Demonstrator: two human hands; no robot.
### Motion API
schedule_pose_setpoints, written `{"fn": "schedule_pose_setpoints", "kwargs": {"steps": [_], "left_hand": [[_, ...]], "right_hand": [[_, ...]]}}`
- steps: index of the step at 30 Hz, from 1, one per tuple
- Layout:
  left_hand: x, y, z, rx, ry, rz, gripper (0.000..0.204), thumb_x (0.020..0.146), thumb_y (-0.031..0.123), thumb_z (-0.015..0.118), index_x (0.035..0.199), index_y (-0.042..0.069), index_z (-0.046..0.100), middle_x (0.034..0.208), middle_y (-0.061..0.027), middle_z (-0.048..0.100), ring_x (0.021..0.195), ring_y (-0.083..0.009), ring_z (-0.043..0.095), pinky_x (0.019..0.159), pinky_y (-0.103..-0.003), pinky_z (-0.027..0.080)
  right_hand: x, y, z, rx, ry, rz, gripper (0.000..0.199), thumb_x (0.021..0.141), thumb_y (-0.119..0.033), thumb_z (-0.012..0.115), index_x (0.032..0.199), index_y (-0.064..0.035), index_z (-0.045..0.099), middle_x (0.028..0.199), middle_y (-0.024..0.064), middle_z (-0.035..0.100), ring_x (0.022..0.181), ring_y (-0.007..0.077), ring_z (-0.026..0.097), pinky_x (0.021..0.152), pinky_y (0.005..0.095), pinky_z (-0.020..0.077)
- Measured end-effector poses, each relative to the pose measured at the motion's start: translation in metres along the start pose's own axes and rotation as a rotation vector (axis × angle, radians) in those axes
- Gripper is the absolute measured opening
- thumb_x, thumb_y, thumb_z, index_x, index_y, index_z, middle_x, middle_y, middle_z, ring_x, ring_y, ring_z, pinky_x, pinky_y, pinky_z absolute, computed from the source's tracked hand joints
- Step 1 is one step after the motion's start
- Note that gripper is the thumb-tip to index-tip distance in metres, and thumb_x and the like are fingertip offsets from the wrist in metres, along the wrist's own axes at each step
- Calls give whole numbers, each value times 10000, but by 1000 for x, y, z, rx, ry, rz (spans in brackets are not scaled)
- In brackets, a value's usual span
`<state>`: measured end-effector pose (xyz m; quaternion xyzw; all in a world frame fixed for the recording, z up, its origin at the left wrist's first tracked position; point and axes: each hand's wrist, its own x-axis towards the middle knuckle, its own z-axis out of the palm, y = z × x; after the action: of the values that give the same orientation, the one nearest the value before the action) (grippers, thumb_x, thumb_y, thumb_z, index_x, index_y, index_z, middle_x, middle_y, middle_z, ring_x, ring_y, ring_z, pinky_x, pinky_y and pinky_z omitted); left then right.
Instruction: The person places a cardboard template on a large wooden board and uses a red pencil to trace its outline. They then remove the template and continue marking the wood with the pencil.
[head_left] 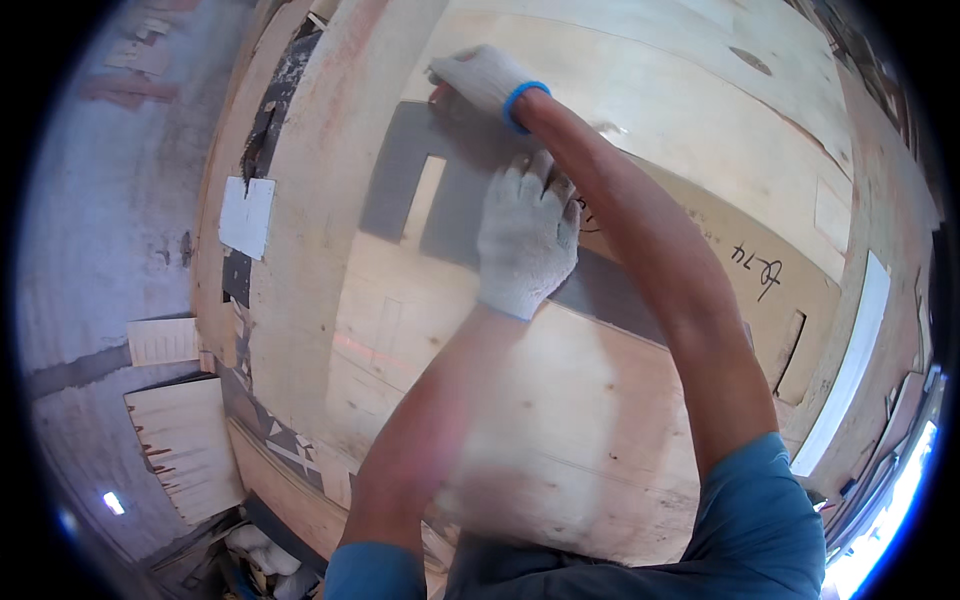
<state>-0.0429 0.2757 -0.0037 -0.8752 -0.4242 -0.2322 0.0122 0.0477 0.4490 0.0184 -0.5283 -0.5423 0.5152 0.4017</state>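
Note:
A dark grey flat board (pixel 445 240) with a slot near its left end lies on a large pale plywood sheet (pixel 390 340). My left hand (pixel 530 235), in a whitish knit glove, rests palm down on the board with its fingers stretched forward. Beyond it, at the board's far left corner, is my right hand (pixel 485 80), in a similar glove with a blue cuff. Its fingers are closed near the edge; what they hold, if anything, is hidden. A brown board (pixel 710 235) with handwritten marks and a slot continues to the right, partly covered by my right forearm.
A long white strip (pixel 845 365) lies to the right of the plywood. On the left are a small white sheet (pixel 247 217) and scraps along the stack's edge. Lower down, a wooden panel (pixel 185 445) is on the floor.

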Motion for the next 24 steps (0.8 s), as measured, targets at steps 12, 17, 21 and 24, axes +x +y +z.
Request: {"fn": "schedule_pose_setpoints", "kwargs": {"steps": [12, 17, 21, 24], "left_hand": [[-4, -4, 4, -38, 3, 84, 326, 962, 200, 617, 1265, 94, 676, 1400, -154, 606, 1321, -378, 531, 1161, -507, 373], [-5, -7, 2, -21, -22, 81, 319, 973, 170, 602, 1264, 60, 676, 1417, -175, 591, 1328, -386, 519, 1159, -508, 376], [-5, -1, 6, -42, -40, 95, 329, 994, 172, 579, 1291, 58, 667, 1422, -182, 587, 1338, -393, 512, 1153, -510, 385], [-8, -8, 5, -4, -54, 94, 335, 1010, 190, 563, 1302, 58, 663, 1437, -182, 580, 1352, -395, 504, 1155, -508, 384]], "right_hand": [[-263, 34, -246, -155, 129, 236, 339, 983, -392, 655, 998, -85, 797, 769, -2, 706, 634, 59, 595, 540, 226, 450], [-461, 62, -371, -30, 560, 481, 319, 1024, -346, 600, 1057, -68, 752, 790, 17, 713, 608, 71, 604, 505, 232, 423], [-559, 63, -399, -140, 789, 661, 328, 1006, -344, 609, 1070, -62, 766, 759, 40, 706, 589, 97, 618, 507, 240, 424], [-545, 49, -329, 39, 1054, 296, 324, 1002, -324, 600, 1053, -53, 769, 752, 44, 707, 592, 104, 621, 514, 251, 450]]}}
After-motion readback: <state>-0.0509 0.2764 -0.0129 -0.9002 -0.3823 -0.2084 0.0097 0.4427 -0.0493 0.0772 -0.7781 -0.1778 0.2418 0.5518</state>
